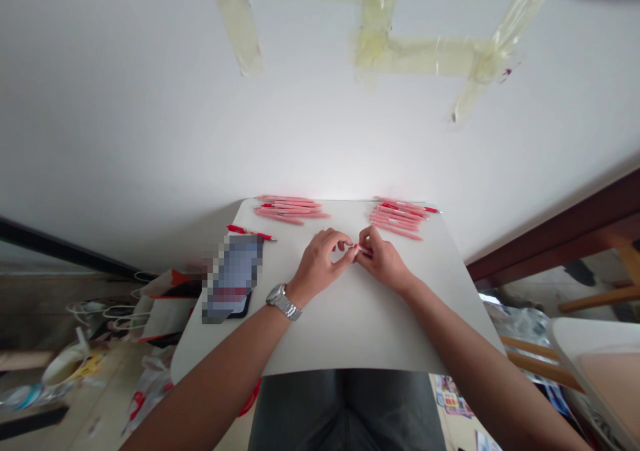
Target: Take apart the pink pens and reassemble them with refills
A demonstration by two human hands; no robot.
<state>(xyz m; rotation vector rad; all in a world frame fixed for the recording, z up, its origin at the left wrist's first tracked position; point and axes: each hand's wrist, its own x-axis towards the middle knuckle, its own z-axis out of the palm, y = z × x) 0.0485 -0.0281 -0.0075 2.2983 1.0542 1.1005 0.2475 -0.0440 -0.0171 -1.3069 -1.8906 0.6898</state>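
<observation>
Both hands meet over the middle of a small white table (pixel 350 317). My left hand (pixel 320 264), with a metal watch on its wrist, pinches one end of a pink pen (pixel 361 249). My right hand (pixel 384 261) is closed around the pen's other end. A pile of pink pens (pixel 290 209) lies at the table's far left. Another pile of pink pens (pixel 400 215) lies at the far right. A single red pen (pixel 250 232) lies at the left, beyond a phone.
A phone (pixel 233 277) rests near the table's left edge. Bags and cables clutter the floor (pixel 100 344) on the left. A white wall (pixel 320 117) with yellowed tape stands right behind the table. Wooden furniture (pixel 560 237) and a chair sit to the right.
</observation>
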